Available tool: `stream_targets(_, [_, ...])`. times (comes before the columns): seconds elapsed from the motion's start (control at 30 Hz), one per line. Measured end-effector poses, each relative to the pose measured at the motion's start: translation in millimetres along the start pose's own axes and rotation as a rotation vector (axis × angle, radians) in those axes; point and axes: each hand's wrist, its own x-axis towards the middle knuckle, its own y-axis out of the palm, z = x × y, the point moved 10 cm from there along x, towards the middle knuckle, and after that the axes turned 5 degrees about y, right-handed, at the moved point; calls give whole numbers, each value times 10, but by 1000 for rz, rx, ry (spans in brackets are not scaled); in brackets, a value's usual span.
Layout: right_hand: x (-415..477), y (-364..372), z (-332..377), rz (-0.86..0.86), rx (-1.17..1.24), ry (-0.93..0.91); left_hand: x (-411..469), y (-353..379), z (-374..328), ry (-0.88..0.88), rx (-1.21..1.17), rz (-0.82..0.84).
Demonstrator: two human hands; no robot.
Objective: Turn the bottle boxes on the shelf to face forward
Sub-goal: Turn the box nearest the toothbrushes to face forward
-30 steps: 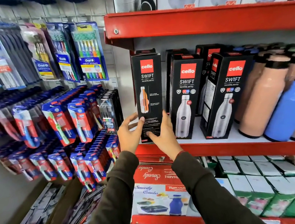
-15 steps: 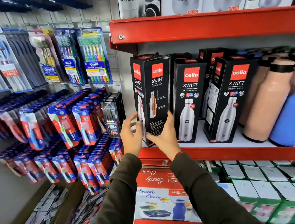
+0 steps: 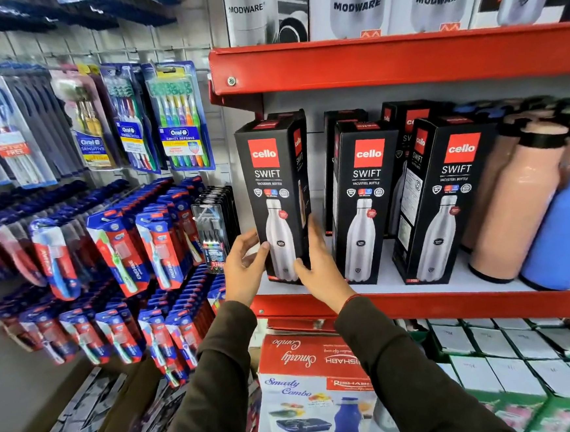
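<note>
Cello box (image 3: 273, 196) stands upright at the left end of the red shelf (image 3: 420, 302), its bottle picture facing forward. Both hands clamp its lower part: left hand (image 3: 245, 270) fingers on the left edge, right hand (image 3: 321, 267) on the right side. Two matching boxes (image 3: 364, 199) stand just beside it.

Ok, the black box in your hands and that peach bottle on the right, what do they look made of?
Black box: probably printed cardboard with a slight sheen; crisp folded edges, top flap. Peach bottle: glossy and smooth with soft highlights; plastic or coated metal, cannot tell which. Its black collar looks matte.
</note>
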Motion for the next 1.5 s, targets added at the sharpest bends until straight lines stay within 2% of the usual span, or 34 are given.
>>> stream_targets(0.47, [54, 43, -213, -56, -23, 49, 16, 105, 56, 17, 142, -19])
stream_targets(0.73, [-78, 15, -298, -165, 211, 113, 5, 92, 88, -10, 86, -28])
stream_targets(1.07, [-285, -131, -251, -185, 299, 139, -216, 8, 57, -8, 96, -19])
stream_targets(1.5, [-509, -248, -123, -198, 334, 133, -453, -110, -47, 18, 119, -133])
